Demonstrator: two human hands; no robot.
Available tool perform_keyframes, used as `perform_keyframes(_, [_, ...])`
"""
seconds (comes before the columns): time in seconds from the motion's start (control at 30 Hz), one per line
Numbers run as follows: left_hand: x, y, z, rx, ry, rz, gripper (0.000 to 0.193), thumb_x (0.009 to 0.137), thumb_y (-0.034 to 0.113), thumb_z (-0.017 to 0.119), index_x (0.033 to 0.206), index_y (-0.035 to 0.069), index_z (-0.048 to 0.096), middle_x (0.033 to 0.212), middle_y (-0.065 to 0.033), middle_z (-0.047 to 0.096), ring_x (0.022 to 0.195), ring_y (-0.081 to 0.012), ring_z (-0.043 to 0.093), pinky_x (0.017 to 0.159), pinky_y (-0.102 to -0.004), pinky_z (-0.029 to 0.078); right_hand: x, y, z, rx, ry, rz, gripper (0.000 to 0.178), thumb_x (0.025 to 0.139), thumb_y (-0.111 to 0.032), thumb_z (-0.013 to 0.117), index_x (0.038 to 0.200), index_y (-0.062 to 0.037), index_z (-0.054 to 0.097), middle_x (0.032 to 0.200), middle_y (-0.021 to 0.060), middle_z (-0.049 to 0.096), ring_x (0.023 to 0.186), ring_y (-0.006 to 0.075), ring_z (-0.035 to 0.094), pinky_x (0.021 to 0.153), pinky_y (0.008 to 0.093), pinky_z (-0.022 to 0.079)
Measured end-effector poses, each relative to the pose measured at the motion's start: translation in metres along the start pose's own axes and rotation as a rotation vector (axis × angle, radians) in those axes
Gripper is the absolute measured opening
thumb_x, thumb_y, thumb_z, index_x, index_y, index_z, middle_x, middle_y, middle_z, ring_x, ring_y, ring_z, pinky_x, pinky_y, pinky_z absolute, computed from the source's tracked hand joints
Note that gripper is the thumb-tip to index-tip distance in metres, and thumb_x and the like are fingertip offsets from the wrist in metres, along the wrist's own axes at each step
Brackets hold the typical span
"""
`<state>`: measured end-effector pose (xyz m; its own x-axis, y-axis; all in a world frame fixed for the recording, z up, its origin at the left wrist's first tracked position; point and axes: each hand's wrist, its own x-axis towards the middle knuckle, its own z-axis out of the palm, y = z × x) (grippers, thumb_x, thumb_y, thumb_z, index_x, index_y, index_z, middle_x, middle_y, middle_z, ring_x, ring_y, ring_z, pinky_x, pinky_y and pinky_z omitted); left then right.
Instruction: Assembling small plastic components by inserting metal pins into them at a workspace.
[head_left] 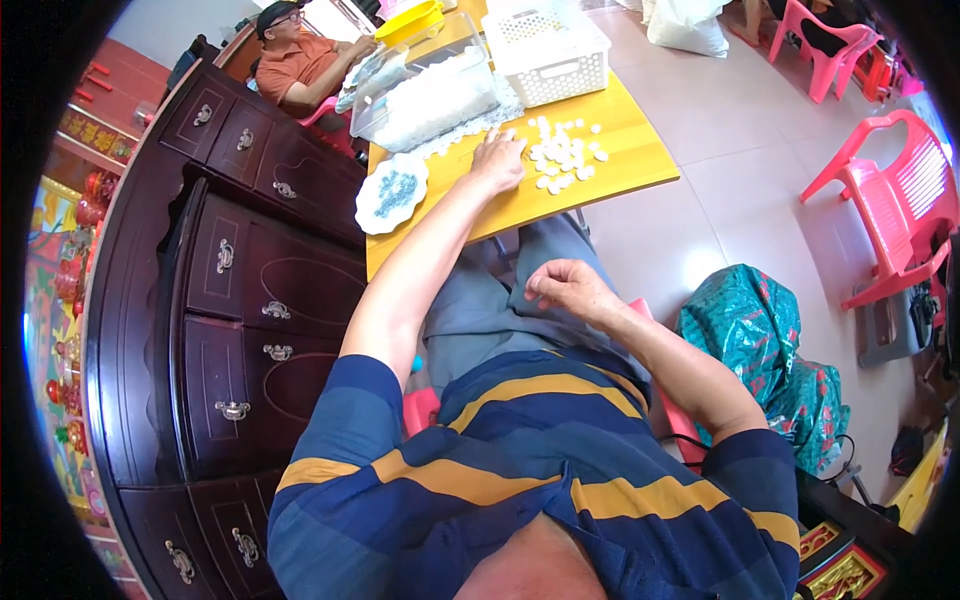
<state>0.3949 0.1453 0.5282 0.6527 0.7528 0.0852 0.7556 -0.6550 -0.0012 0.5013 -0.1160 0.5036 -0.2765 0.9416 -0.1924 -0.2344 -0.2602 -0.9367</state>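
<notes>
My left hand [497,158] rests palm down on the yellow table [620,120], its fingertips touching a scatter of several small white pieces [565,155]. My right hand [562,285] hangs over my lap below the table edge, fingers curled with thumb and forefinger pinched together; whether a piece sits between them cannot be told. A white plate [392,192] with small blue-grey bits lies left of my left hand. Behind it stands a clear tub [425,90] full of white pieces.
A white perforated basket [550,45] stands at the table's far side, a yellow bowl [410,20] beyond. Another person in an orange shirt [295,65] sits at the far left corner. A dark wooden cabinet [240,290] runs along my left. Pink plastic chairs [900,200] and a teal bag [755,330] stand right.
</notes>
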Motion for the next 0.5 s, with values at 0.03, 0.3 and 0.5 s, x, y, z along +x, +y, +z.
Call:
perform_keyframes(0.03, [-0.004, -0.003, 0.000, -0.004, -0.003, 0.012, 0.040, 0.083, 0.011, 0.055, 0.122, 0.009, 0.063, 0.144, -0.0151, 0.048, 0.138, -0.0414, 0.037, 0.109, -0.0544, 0.038, 0.001, 0.001, 0.000, 0.000, -0.003, 0.000, 0.014, 0.095, -0.013, 0.060, 0.093, -0.0021, 0.067, 0.088, 0.0046, 0.070, 0.076, 0.0113, 0.062, 0.073, 0.0265, 0.053])
perform_keyframes(0.3, [-0.039, 0.006, 0.008, -0.121, 0.084, 0.015, 0.045, 0.082, 0.010, 0.055, 0.126, 0.010, 0.063, 0.147, -0.0160, 0.045, 0.139, -0.0429, 0.035, 0.111, -0.0540, 0.035, 0.001, 0.004, 0.000, -0.057, 0.008, 0.010, 0.016, 0.097, -0.016, 0.059, 0.094, -0.0027, 0.067, 0.089, 0.0034, 0.070, 0.074, 0.0110, 0.061, 0.071, 0.0255, 0.052])
perform_keyframes(0.5, [-0.084, 0.028, 0.006, -0.024, 0.278, 0.025, 0.043, 0.085, 0.014, 0.054, 0.126, 0.006, 0.063, 0.144, -0.0168, 0.048, 0.138, -0.0427, 0.036, 0.112, -0.0531, 0.033, -0.002, -0.003, 0.001, -0.084, 0.017, -0.003, 0.016, 0.097, -0.016, 0.059, 0.094, -0.0031, 0.067, 0.088, 0.0032, 0.070, 0.074, 0.0106, 0.060, 0.070, 0.0250, 0.051])
